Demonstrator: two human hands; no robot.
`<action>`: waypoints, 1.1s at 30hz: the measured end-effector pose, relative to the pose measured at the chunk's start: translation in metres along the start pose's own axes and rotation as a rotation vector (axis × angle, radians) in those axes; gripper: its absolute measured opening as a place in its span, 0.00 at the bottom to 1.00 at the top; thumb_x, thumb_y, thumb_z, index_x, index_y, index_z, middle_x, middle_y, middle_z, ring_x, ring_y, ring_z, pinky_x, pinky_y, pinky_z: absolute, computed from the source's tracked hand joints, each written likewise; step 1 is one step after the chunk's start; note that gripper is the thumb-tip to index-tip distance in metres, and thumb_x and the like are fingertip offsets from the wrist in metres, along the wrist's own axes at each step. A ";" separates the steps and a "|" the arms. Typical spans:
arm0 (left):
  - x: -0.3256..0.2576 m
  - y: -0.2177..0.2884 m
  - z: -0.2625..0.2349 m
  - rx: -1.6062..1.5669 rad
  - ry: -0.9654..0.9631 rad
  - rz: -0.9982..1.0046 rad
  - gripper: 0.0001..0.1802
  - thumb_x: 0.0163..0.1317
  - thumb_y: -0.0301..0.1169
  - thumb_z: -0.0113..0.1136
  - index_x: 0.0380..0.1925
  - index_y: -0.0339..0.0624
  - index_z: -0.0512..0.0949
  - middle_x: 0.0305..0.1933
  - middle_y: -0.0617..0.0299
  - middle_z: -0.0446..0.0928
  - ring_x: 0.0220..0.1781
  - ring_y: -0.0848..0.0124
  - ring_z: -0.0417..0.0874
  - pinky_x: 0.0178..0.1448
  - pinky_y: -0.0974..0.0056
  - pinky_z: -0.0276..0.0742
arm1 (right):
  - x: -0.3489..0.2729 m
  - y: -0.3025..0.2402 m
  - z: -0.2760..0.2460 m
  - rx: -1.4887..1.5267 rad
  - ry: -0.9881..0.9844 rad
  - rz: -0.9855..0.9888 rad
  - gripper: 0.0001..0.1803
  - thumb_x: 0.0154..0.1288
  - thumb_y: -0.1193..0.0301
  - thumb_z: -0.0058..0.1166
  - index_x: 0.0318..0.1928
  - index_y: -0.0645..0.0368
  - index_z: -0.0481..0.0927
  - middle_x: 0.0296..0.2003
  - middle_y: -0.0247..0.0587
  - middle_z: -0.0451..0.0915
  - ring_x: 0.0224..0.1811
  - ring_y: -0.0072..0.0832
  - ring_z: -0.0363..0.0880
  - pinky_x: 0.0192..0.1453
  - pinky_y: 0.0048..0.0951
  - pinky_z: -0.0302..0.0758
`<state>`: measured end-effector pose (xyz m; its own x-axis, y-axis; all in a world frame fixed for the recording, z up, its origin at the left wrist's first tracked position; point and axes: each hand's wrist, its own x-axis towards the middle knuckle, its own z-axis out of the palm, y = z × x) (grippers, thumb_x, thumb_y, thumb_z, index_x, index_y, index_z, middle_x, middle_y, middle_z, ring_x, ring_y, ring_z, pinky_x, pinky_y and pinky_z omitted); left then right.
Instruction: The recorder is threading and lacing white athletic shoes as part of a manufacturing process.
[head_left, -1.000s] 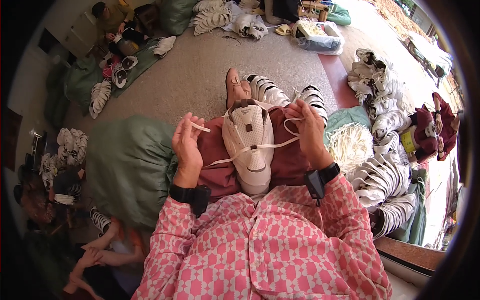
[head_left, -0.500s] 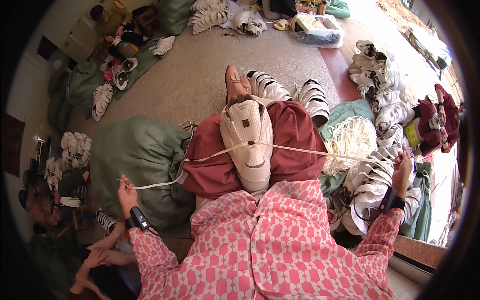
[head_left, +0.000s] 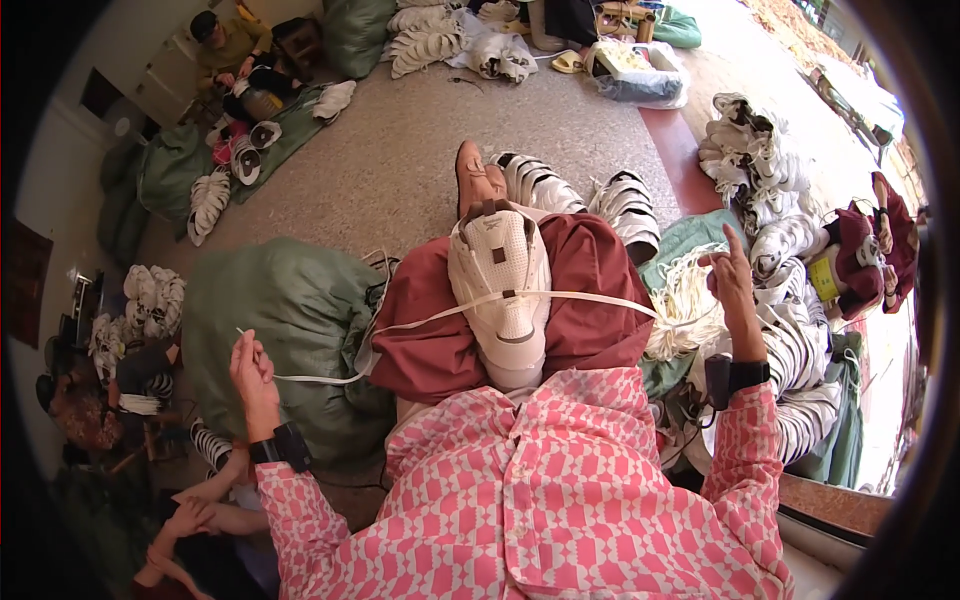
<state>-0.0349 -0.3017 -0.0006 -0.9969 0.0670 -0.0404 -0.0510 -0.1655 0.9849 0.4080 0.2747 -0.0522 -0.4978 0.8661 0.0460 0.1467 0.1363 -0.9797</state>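
White shoe (head_left: 500, 265) sitting on the lap, one long lace (head_left: 598, 298) running across it
Left hand (head_left: 255, 380) is out left of the shoe, fingers curled tight round the lace, in front of a green sack (head_left: 270, 320). Right hand (head_left: 733, 292) is well right of the shoe, index finger up, near a heap of loose laces (head_left: 688, 285); can't tell if it's got any lace.
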 end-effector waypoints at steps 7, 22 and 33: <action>-0.102 0.005 0.225 0.387 -0.962 0.199 0.06 0.69 0.27 0.58 0.38 0.35 0.79 0.39 0.64 0.82 0.41 0.77 0.81 0.45 0.72 0.76 | -0.037 -0.087 0.166 0.141 -0.479 0.059 0.19 0.73 0.75 0.47 0.62 0.67 0.71 0.34 0.33 0.78 0.27 0.15 0.73 0.29 0.16 0.68; -0.121 -0.037 0.292 0.727 -1.143 0.640 0.06 0.67 0.28 0.55 0.41 0.38 0.76 0.37 0.47 0.77 0.41 0.49 0.79 0.45 0.53 0.75 | -0.063 -0.045 0.204 0.384 -0.505 0.213 0.10 0.63 0.79 0.61 0.44 0.68 0.81 0.32 0.35 0.82 0.30 0.18 0.81 0.36 0.20 0.80; -0.115 -0.043 0.294 0.550 -1.189 0.214 0.09 0.73 0.30 0.50 0.41 0.34 0.76 0.46 0.59 0.83 0.47 0.74 0.80 0.53 0.67 0.75 | -0.068 -0.050 0.214 0.343 -0.429 0.141 0.07 0.59 0.80 0.63 0.36 0.66 0.77 0.27 0.37 0.81 0.27 0.20 0.82 0.31 0.21 0.80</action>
<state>0.0991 -0.0126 0.0113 -0.3090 0.9509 0.0164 0.4106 0.1179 0.9042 0.2515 0.1060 -0.0484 -0.8068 0.5817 -0.1032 -0.0136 -0.1929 -0.9811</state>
